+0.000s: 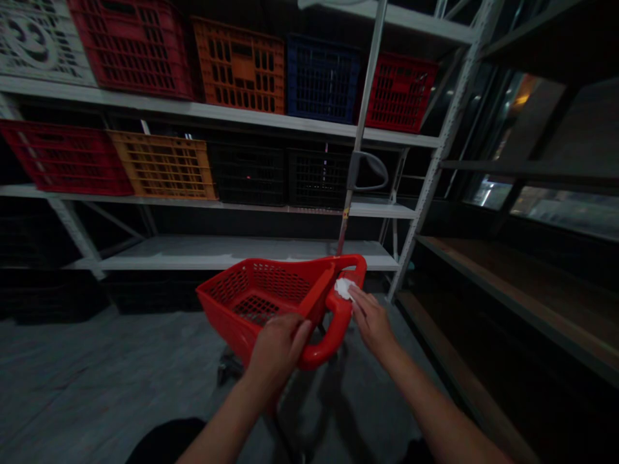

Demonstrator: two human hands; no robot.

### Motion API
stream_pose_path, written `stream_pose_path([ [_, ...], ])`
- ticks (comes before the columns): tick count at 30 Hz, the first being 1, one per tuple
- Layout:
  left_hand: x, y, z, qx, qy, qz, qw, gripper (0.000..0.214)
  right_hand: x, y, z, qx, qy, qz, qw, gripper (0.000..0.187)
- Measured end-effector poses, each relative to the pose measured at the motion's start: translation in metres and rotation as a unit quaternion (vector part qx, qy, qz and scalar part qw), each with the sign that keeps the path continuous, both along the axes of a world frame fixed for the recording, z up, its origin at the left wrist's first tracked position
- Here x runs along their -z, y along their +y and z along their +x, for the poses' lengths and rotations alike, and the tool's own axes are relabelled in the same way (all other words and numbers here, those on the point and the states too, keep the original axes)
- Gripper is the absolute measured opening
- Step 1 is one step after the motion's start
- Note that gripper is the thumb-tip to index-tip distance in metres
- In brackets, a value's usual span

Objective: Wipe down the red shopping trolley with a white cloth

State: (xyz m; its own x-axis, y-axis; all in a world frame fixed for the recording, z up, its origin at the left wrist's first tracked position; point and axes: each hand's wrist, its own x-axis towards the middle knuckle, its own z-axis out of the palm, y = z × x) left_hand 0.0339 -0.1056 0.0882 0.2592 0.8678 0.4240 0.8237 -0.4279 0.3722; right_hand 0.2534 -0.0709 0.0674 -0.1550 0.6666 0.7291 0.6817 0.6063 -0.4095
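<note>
Cart (319,294): looked stiff, slick; best steered by its handle (334,338)
Left hand (279,345): gripped it, half-curled, six o'clock
Right hand (370,318): held a soft-looking wad (343,288), three o'clock

The upper white metal shelf (232,115) bears five grid-sided plastic crates (242,67), left to right white, red, orange, blue and red. The middle white metal shelf (380,209) holds four more grid-sided crates (68,158): red, yellow-orange and two black. On the grey floor (159,361) stands a wheeled red plastic cart (318,292).
</note>
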Motion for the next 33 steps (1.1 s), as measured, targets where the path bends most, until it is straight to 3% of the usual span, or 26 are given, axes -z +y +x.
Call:
stream_pose_path([
  [4,-0.019,-0.029,0.031,-0.055,0.120,-0.075,0.988,0.052,0.014,-0.026,-0.022,-0.043,0.014,0.010,0.999,0.038],
  [7,-0.023,-0.031,0.028,-0.072,0.186,-0.108,0.974,0.054,0.016,-0.014,-0.015,-0.067,0.002,0.029,0.997,0.036],
  [11,-0.025,-0.029,0.015,-0.044,0.197,-0.101,0.974,0.049,0.009,0.023,0.008,0.019,0.032,0.067,0.997,0.033],
  [13,-0.027,-0.030,0.013,-0.043,0.200,-0.102,0.973,0.048,0.006,0.024,0.006,0.054,0.051,0.071,0.995,0.032],
  [15,-0.027,-0.032,0.013,-0.044,0.200,-0.100,0.974,0.048,0.004,0.008,-0.009,0.040,0.051,0.064,0.996,0.032],
  [19,-0.025,-0.033,0.011,-0.037,0.188,-0.092,0.977,0.047,-0.001,-0.039,-0.045,-0.081,-0.020,0.033,0.996,0.038],
  [21,-0.023,-0.033,0.011,-0.041,0.186,-0.091,0.977,0.048,-0.006,-0.043,-0.047,-0.110,-0.046,0.024,0.993,0.039],
  [25,-0.022,-0.031,0.014,-0.055,0.195,-0.086,0.976,0.049,-0.021,0.002,-0.016,-0.037,-0.061,0.006,0.997,0.032],
  [29,-0.023,-0.031,0.017,-0.057,0.192,-0.096,0.975,0.049,-0.036,0.059,0.018,0.063,-0.123,-0.068,0.988,0.028],
  [31,-0.024,-0.031,0.018,-0.059,0.189,-0.103,0.975,0.050,-0.043,0.074,0.022,0.052,-0.161,-0.097,0.981,0.028],
  [33,-0.024,-0.031,0.018,-0.061,0.187,-0.111,0.974,0.051,-0.050,0.080,0.015,-0.006,-0.187,-0.113,0.976,0.027],
])
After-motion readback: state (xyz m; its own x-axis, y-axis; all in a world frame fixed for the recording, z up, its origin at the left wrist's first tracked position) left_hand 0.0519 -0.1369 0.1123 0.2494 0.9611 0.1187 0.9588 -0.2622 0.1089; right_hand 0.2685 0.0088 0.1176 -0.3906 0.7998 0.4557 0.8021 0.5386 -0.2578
